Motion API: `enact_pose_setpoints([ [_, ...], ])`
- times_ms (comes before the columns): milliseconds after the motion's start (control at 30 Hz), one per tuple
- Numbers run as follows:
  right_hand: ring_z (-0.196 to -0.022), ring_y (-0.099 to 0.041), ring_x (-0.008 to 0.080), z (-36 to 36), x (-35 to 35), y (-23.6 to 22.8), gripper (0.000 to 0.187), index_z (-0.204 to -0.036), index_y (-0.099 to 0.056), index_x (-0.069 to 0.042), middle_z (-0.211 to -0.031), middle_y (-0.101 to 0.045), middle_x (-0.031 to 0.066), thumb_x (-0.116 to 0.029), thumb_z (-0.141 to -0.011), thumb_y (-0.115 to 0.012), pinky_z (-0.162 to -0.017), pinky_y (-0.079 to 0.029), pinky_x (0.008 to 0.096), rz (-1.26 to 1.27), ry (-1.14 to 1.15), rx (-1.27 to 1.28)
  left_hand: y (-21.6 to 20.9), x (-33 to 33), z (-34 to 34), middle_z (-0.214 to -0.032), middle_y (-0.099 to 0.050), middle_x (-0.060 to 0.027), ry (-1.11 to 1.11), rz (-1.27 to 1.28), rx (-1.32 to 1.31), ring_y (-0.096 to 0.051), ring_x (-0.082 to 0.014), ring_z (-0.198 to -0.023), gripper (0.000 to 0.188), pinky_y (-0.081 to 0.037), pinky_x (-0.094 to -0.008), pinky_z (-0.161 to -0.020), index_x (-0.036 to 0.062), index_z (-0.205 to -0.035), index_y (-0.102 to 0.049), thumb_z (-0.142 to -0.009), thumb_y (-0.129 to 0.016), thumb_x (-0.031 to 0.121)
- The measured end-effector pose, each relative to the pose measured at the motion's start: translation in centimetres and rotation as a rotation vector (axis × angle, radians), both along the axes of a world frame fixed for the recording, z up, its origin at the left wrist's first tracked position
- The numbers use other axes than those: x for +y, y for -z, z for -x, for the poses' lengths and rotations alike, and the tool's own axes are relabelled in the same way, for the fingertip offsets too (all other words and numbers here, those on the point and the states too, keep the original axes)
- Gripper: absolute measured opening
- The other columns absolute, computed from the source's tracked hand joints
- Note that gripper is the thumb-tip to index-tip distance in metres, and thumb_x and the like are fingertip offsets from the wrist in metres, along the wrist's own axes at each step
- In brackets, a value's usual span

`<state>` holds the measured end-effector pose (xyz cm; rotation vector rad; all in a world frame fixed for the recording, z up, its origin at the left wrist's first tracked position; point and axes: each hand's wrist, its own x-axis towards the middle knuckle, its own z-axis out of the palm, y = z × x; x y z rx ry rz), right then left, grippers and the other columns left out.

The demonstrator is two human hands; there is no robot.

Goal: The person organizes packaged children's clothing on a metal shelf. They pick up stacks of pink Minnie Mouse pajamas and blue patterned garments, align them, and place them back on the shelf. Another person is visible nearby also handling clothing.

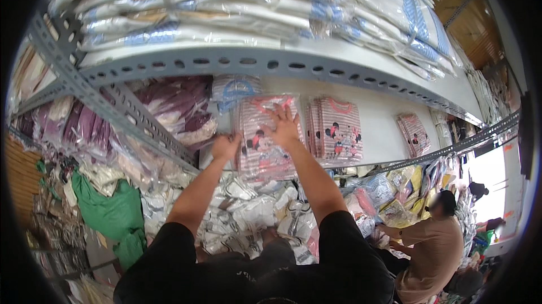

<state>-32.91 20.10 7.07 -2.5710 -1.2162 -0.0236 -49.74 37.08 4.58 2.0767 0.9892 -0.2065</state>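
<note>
A stack of bagged pink-and-white striped shirts with a cartoon mouse print lies on the shelf in front of me. My right hand rests flat on top of it, fingers spread over the clear plastic. At the stack's left edge is my left hand, its fingers curled in; whether they pinch anything is hidden. Just to the right stands a second stack of the same shirts, apart from my hands. Behind the first stack lies a bagged blue-and-white garment.
A grey perforated shelf beam crosses above my hands, under bagged white-and-blue garments. Purple bagged clothes fill the left. A smaller striped pile sits farther right. White packages lie below; a person works at right.
</note>
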Motion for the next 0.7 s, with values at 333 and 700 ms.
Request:
enact_pose_setpoints([
  [333,-0.141,-0.024,0.044,-2.6,-3.0,-0.2,0.066,-0.143,-0.043,-0.028,-0.155,-0.026,0.0126,-0.061,-0.087,-0.052,-0.11,-0.019,0.0667,-0.034,-0.062,-0.053,-5.1,-6.7,-4.8,-0.155,-0.021,-0.0219,0.46,-0.67,-0.245,-0.057,-0.0426,-0.11,0.088,-0.051,-0.0449,-0.091,0.0197,-0.148,-0.035,-0.077,-0.06,0.065],
  [700,-0.142,-0.023,0.0425,-2.7,-6.1,6.1,0.062,-0.144,-0.04,-0.025,-0.154,-0.03,0.0105,-0.048,-0.089,-0.056,-0.109,-0.026,0.062,-0.447,-0.011,0.288,1.1,-9.0,-6.0,-0.157,-0.014,-0.0219,0.533,-0.732,-0.274,-0.055,-0.0447,-0.105,0.096,-0.054,-0.0469,-0.081,0.0174,-0.152,-0.023,-0.077,-0.062,0.063],
])
